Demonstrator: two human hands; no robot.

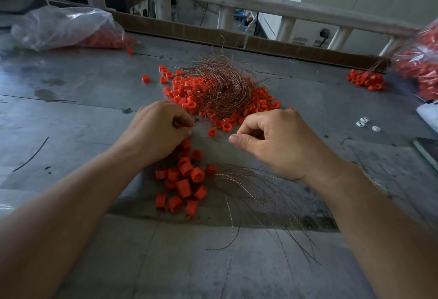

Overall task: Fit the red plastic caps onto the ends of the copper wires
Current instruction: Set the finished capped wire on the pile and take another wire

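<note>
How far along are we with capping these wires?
Done: a batch of capped wires lies by the left hand, tails fanned right. In hand: left hand and right hand are curled as if pinching; what they hold is too fine to tell. Remaining: the copper wire tangle and loose red caps beyond.

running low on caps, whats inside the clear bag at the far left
Red caps show through the clear plastic bag near its right end. How full it is is hidden by crumpled film.
</note>
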